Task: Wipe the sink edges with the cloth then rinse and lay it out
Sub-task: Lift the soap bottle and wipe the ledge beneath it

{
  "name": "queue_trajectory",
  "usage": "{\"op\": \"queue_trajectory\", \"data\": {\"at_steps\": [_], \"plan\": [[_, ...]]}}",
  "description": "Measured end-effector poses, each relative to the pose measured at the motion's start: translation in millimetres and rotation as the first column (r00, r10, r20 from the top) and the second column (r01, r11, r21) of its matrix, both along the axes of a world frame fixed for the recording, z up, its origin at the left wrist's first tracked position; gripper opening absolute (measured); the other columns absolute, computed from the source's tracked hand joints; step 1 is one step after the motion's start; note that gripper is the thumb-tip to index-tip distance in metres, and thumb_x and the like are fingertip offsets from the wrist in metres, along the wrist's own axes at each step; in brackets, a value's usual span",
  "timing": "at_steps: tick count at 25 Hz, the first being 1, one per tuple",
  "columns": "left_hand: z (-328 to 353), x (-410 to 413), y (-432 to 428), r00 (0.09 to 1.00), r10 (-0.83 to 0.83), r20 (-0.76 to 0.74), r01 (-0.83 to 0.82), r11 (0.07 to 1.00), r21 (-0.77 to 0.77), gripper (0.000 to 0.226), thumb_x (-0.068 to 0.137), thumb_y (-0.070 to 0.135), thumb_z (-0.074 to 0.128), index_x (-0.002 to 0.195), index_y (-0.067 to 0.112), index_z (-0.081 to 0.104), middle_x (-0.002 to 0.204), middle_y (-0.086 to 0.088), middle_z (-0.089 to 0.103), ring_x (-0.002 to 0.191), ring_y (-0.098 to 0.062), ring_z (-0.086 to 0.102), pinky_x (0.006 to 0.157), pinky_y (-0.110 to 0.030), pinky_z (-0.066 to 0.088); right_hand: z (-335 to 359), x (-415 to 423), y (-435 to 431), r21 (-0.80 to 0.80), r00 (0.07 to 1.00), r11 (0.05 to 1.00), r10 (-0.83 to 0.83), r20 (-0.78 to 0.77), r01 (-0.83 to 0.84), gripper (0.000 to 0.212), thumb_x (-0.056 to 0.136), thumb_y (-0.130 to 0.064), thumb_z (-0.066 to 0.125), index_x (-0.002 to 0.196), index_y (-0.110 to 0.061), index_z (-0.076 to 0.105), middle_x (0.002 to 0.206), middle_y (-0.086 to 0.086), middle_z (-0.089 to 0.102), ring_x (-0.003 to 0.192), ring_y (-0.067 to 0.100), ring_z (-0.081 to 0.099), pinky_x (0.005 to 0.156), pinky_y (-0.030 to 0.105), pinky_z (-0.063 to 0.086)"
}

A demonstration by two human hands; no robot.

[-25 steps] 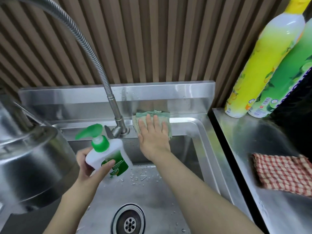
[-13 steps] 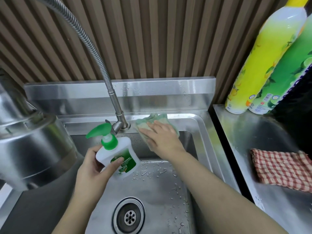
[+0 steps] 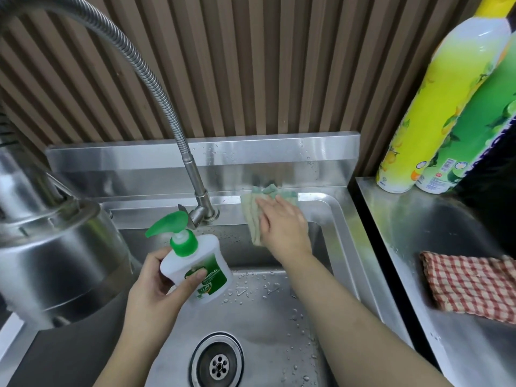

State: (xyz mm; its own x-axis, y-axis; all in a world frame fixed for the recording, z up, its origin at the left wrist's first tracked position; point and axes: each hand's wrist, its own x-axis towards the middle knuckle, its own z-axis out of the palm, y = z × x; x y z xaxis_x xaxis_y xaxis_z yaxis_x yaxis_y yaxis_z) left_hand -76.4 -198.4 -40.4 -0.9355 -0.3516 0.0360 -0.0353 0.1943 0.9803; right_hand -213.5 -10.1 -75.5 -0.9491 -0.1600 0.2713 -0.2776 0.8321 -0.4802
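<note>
A pale green cloth [image 3: 252, 209] lies folded over the back edge of the steel sink [image 3: 332, 208], just right of the tap base. My right hand [image 3: 282, 224] presses flat on the cloth with fingers spread, covering most of it. My left hand [image 3: 156, 277] holds a white soap bottle with a green pump [image 3: 195, 263] above the basin, left of the cloth. The sink floor is wet with droplets, and the drain [image 3: 219, 365] sits at the bottom centre.
A flexible metal tap [image 3: 178, 129] arches up and to the left. A large steel pot [image 3: 53, 252] stands at the left. On the right counter [image 3: 405, 219] stand two tall bottles, yellow [image 3: 435, 107] and green [image 3: 485, 129], and lies a red checked cloth [image 3: 472, 286].
My right hand has slid the cloth slightly left and down along the back edge, its fingers now angled toward the tap. The soap bottle in my left hand has drifted a little right.
</note>
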Motion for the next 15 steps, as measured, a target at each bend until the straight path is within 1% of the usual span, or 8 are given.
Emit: {"op": "queue_trajectory", "data": {"at_steps": [2, 4, 5, 7, 8, 10, 12, 15], "plan": [[-3.9, 0.0, 0.8, 1.000, -0.006, -0.010, 0.007, 1.000, 0.004, 0.044, 0.061, 0.016, 0.086, 0.089, 0.036, 0.060, 0.085, 0.013, 0.071, 0.071, -0.001, 0.064, 0.067, -0.018, 0.052, 3.7, -6.0, -13.4, -0.064, 0.997, 0.998, -0.015, 0.071, 0.020, 0.038, 0.094, -0.014, 0.047, 0.131, -0.021, 0.054, 0.136, 0.003, 0.055, 0.131, 0.023, 0.040, 0.107, 0.032, 0.025], [-4.8, 1.8, 1.3, 1.000, -0.020, -0.010, 0.020, 1.000, 0.006, 0.040, 0.068, 0.003, 0.078, 0.091, 0.030, 0.059, 0.083, 0.014, 0.071, 0.069, 0.001, 0.064, 0.063, -0.012, 0.050, 15.1, -13.1, -34.0, -0.253, 0.988, 0.966, 0.085, 0.130, -0.050, 0.039, 0.092, -0.007, 0.049, 0.127, -0.022, 0.059, 0.131, 0.005, 0.059, 0.121, 0.024, 0.048, 0.103, 0.031, 0.035], [-3.8, 2.8, 1.7, 1.000, -0.024, -0.010, 0.024, 1.000, 0.006, 0.039, 0.069, 0.004, 0.078, 0.092, 0.030, 0.059, 0.083, 0.014, 0.072, 0.070, 0.001, 0.064, 0.064, -0.013, 0.051, 22.0, -16.2, -44.0, -0.374, 0.982, 0.923, 0.145, 0.122, -0.090, 0.038, 0.092, -0.007, 0.050, 0.125, -0.024, 0.060, 0.129, 0.003, 0.060, 0.116, 0.022, 0.052, 0.098, 0.030, 0.041], [-1.1, 4.8, 0.6, 1.000, -0.016, -0.012, 0.016, 1.000, 0.010, 0.040, 0.062, 0.022, 0.086, 0.091, 0.035, 0.061, 0.087, 0.012, 0.072, 0.076, -0.003, 0.065, 0.070, -0.023, 0.053, 32.7, -27.5, -64.3, -0.500, 0.954, 0.854, 0.255, 0.158, -0.146, 0.040, 0.094, -0.008, 0.049, 0.125, -0.032, 0.058, 0.124, 0.001, 0.062, 0.102, 0.021, 0.060, 0.080, 0.024, 0.049], [-1.0, 5.7, -1.6, 1.000, -0.011, -0.009, 0.011, 1.000, 0.014, 0.042, 0.056, 0.033, 0.086, 0.090, 0.039, 0.061, 0.089, 0.011, 0.072, 0.079, -0.006, 0.066, 0.073, -0.029, 0.053, 36.7, -34.1, -73.4, -0.496, 0.928, 0.853, 0.303, 0.216, -0.163, 0.044, 0.095, -0.006, 0.045, 0.127, -0.034, 0.055, 0.121, 0.004, 0.062, 0.094, 0.023, 0.061, 0.074, 0.026, 0.051], [-0.8, 7.2, -5.2, 1.000, 0.004, -0.002, -0.004, 1.000, 0.031, 0.044, 0.049, 0.043, 0.080, 0.088, 0.041, 0.061, 0.091, 0.008, 0.072, 0.083, -0.012, 0.066, 0.078, -0.037, 0.051, 42.2, -44.9, -85.0, -0.306, 0.879, 0.911, 0.368, 0.302, -0.276, 0.049, 0.092, -0.001, 0.039, 0.129, -0.031, 0.052, 0.114, 0.011, 0.063, 0.082, 0.026, 0.061, 0.066, 0.032, 0.053], [0.3, 8.6, -5.6, 1.000, 0.015, -0.002, -0.015, 1.000, 0.028, 0.045, 0.051, 0.039, 0.087, 0.088, 0.039, 0.061, 0.091, 0.009, 0.072, 0.084, -0.014, 0.066, 0.076, -0.037, 0.053, 45.1, -50.5, -82.6, -0.126, 0.868, 0.923, 0.384, 0.316, -0.363, 0.044, 0.090, 0.000, 0.038, 0.124, -0.023, 0.055, 0.107, 0.012, 0.062, 0.078, 0.026, 0.057, 0.063, 0.033, 0.051], [2.5, 7.6, -5.6, 1.000, 0.015, -0.005, -0.015, 1.000, 0.020, 0.047, 0.052, 0.030, 0.089, 0.088, 0.039, 0.061, 0.090, 0.009, 0.072, 0.081, -0.011, 0.065, 0.074, -0.036, 0.053, 43.4, -44.5, -71.0, -0.102, 0.868, 0.932, 0.361, 0.341, -0.347, 0.037, 0.090, -0.005, 0.044, 0.121, -0.022, 0.055, 0.100, 0.006, 0.056, 0.082, 0.023, 0.054, 0.072, 0.032, 0.049]]}}
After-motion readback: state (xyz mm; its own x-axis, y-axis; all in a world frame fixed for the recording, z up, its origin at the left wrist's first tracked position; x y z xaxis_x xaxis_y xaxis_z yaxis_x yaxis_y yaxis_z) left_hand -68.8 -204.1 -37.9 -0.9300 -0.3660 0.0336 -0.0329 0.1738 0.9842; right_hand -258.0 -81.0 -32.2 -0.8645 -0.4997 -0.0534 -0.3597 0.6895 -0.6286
